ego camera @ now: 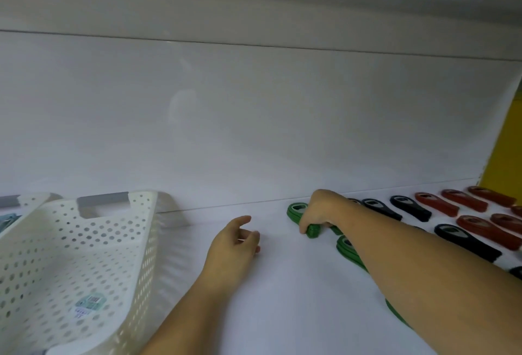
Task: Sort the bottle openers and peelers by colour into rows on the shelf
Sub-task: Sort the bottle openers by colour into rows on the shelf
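Between basket (118, 241) and green opener (295, 211), bare shelf (282, 298) is seen, with the left hand (233, 247) released over it. The opener is grasped by the right hand (320, 213); black openers (409, 207) and red openers (436, 204) are ranged rightward.

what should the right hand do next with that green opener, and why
Probably lay it flat and let go. The right hand grips the green opener at the back of the shelf, just left of the black openers and red openers, with a second green opener lying nearer the front, so it seems to sit in its colour row.
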